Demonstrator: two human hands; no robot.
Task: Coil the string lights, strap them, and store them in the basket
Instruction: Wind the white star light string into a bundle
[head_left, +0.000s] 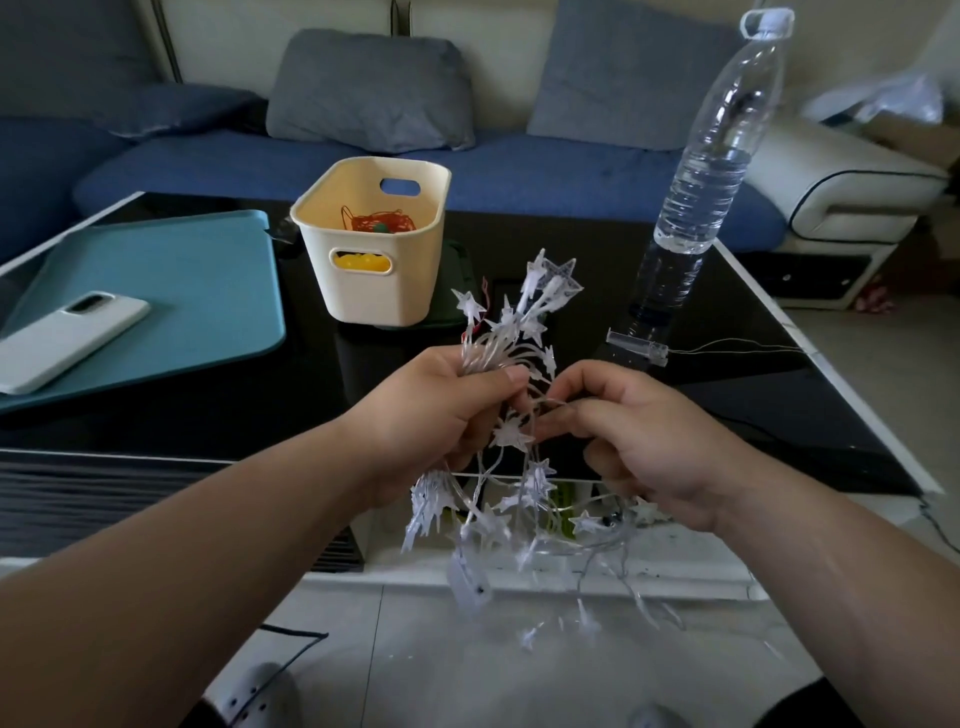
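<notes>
Here, the black table (727, 395) holds a teal mat (171, 270) left of the cream basket (374, 291) and a clear bottle (701, 171) to the basket's right. In front of the basket, nearer me, hang the star string lights (511, 434). My left hand (436, 421) is curled tight round the gathered loops, and my right hand (649, 441) pinches one strand beside them. A white phone (67, 340) lies on the mat, far left of the basket.

String lights (519, 332): translucent plastic stars, clear wire. Basket (374, 291): matt cream plastic. Tabletop (727, 374): glossy black. Bottle (706, 171): clear ribbed plastic. Sofa (519, 166): blue cloth.
</notes>
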